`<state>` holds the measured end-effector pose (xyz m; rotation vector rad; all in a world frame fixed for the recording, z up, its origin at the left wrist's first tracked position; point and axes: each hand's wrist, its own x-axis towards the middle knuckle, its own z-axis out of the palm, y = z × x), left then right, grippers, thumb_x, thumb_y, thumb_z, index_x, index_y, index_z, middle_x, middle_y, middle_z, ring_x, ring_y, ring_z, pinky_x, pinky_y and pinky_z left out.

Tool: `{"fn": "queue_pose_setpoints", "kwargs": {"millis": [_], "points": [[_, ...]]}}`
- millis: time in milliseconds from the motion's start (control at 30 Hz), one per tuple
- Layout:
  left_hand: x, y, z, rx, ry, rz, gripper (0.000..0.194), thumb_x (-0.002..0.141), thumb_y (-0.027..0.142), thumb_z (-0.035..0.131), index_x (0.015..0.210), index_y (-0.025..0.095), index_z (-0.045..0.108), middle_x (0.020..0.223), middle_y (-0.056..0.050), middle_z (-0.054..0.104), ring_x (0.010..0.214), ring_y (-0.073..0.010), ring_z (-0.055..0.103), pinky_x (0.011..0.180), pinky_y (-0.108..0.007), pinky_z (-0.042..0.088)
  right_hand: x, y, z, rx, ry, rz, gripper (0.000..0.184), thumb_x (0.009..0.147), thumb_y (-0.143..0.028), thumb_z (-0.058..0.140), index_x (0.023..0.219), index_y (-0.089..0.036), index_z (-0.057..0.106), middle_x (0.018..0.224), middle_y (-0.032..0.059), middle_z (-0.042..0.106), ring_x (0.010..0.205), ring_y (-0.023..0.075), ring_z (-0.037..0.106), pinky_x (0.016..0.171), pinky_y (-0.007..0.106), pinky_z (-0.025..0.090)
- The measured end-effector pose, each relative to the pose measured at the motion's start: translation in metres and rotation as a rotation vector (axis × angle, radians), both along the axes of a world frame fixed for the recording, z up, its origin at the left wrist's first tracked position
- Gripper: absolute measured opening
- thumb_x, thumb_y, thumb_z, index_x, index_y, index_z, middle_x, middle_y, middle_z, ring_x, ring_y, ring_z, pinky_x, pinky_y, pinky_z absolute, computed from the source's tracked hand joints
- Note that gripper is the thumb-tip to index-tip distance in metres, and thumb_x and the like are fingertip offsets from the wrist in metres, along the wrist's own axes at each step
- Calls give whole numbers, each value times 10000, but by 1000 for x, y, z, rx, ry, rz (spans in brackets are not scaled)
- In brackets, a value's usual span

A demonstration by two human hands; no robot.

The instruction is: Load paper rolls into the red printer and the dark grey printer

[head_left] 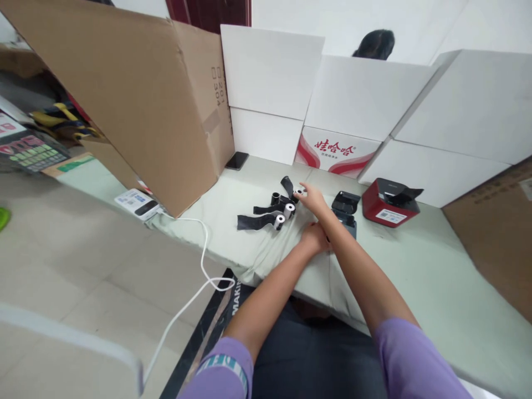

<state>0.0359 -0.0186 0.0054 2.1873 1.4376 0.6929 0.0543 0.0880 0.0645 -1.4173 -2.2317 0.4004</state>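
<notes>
Purple sleeves (222,368) at the bottom of the view, two bare forearms reaching up over the green-clothed bench (424,271), and the arms meet at the hands! Right hand (312,198) is out in front, fingertips at the far white roll (298,192), its grip narrow around the roll's end; whether it holds firmly, I cannot tell. Left hand (315,239) sits low, close beside the open dark device (348,223), partly behind the right forearm; its fingers are hidden, so no call on that grip.

Just left of the right hand, it's a cluster: the middle white roll (289,210), the near white roll (279,222) and a small black spool (275,197), with black strips (254,222) trailing away to the left and another curling up beside the far roll.

Over to the right, a red-and-black device (389,204) stands beside the open one, a dark strip sticking out of its top. Behind, white cartons (270,72) line up, one red-printed carton (337,151) among them. A black phone (237,160) lies by the big cardboard box (137,94), while a white cable (205,238) loops off the bench's left side.
</notes>
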Motion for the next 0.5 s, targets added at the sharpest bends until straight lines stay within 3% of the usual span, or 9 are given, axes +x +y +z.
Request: {"fn": "queue_pose_setpoints", "kwargs": {"millis": [100,200,300,400,500], "points": [[-1,-1,-1,21,-30,12,657,852,399,702,1446,172,537,1385,-155,653,1307,-392,586,1177,-501,413,6,-17,9,101,4,139,399,933,-418,580,1250,-218,716,1240,152,637,1192,308,566,1088,483,409],[0,-1,-1,69,-42,53,706,887,339,660,1529,171,416,1506,-150,546,1471,-391,416,1291,-529,225,9,-40,8,110,-121,290,319,829,-412,733,1104,-255,780,1353,145,542,1237,349,488,1096,536,390],[2,-2,0,114,-65,99,683,906,256,625,1540,210,375,1587,-124,449,1565,-369,252,1318,-576,91,10,-57,3,125,-111,317,271,791,-352,768,1043,-252,771,1400,136,508,1242,355,461,1085,543,402],[1,-5,4,105,-110,93,692,884,233,653,1524,230,391,1590,-102,453,1558,-364,275,1317,-564,138,15,-67,6,128,118,354,270,817,-328,694,1072,-242,713,1364,121,574,1267,327,497,1097,513,409],[-2,-9,8,36,-135,61,797,830,342,743,1528,184,393,1548,-125,512,1460,-383,440,1266,-495,314,34,-74,15,38,461,293,361,811,-353,625,1154,-241,634,1205,95,680,1139,278,619,1007,439,487]]}}
